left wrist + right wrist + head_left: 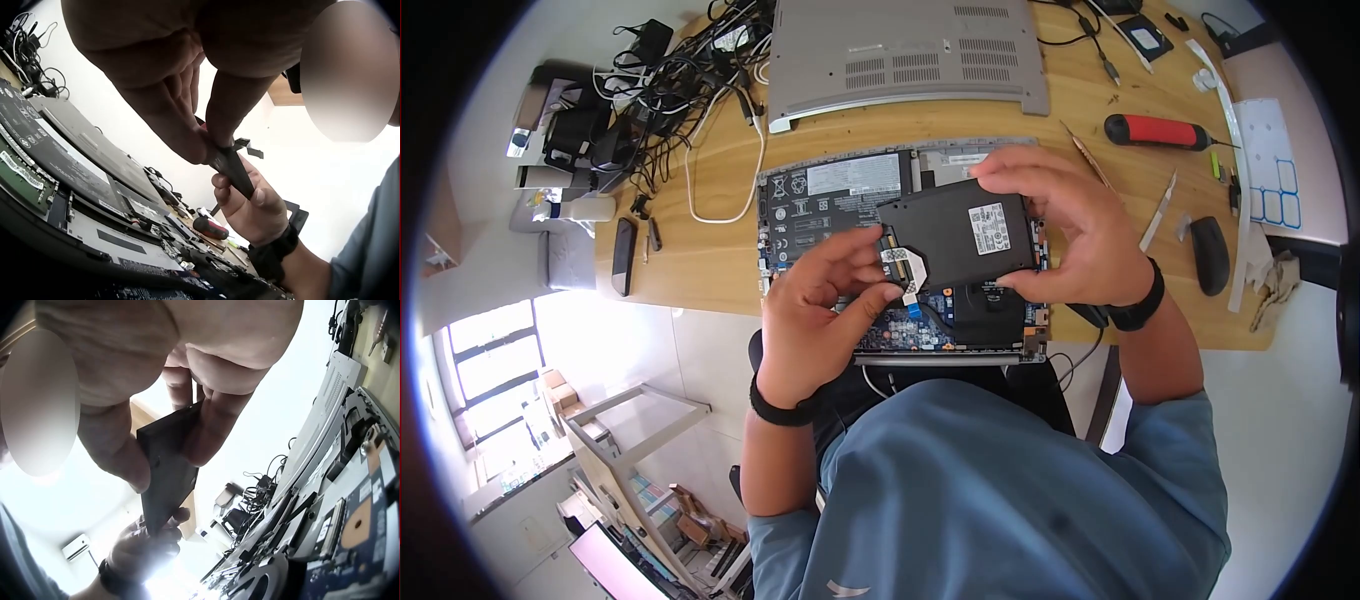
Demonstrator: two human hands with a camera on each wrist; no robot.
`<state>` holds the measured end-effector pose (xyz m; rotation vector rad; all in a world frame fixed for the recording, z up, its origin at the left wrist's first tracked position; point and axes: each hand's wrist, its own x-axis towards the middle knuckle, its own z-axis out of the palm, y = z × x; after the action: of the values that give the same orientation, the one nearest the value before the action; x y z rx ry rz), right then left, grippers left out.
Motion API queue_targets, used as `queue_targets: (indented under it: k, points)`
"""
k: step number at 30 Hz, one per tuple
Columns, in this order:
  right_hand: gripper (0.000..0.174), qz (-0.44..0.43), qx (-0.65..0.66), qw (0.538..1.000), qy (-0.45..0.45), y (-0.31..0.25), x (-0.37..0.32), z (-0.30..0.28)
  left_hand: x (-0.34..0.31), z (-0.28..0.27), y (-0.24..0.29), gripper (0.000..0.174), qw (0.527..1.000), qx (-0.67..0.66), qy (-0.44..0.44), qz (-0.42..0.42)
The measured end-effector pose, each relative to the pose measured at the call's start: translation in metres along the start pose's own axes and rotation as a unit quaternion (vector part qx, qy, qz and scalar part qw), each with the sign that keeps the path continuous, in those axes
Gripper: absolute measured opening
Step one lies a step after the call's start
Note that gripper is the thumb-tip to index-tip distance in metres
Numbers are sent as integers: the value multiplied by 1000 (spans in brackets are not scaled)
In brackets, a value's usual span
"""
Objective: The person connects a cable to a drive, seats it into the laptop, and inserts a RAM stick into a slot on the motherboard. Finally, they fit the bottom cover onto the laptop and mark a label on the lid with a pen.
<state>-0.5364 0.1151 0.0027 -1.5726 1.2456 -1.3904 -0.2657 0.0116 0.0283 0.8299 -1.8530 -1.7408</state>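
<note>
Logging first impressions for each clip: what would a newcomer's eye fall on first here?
The black drive stands out first, held over the middle of the desk by the left hand at its cable end and the right hand at its far edge. Under it lies the open laptop with its insides bare. A grey cover sits behind it, and a red screwdriver lies to the right.

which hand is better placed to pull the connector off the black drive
Left, probably: the left hand pinches the connector at the edge of the black drive, while the right hand grips the drive's body, steadying it.
</note>
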Motion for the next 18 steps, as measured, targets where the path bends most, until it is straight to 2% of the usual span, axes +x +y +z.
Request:
queue_targets:
  k: [2,4,8,10,13,18]
  points:
    - [72,-2,1,1000,2,0,0,1,-2,4,6,49,1000,10,10,-8]
    - [72,2,22,1000,11,-1,-1,2,-4,8,13,46,998,-45,21,-49]
    - [71,2,12,1000,-4,-3,-1,1,-7,1,9,38,994,-90,34,-46]
    - [72,-6,47,999,-19,-4,-1,2,-7,-9,6,30,993,-85,-14,-79]
    - [72,-27,51,996,-65,-5,0,1,-8,-13,1,23,985,-151,-60,-59]
    - [74,-37,51,995,-78,-10,2,5,-13,-4,-5,20,975,-184,-81,-93]
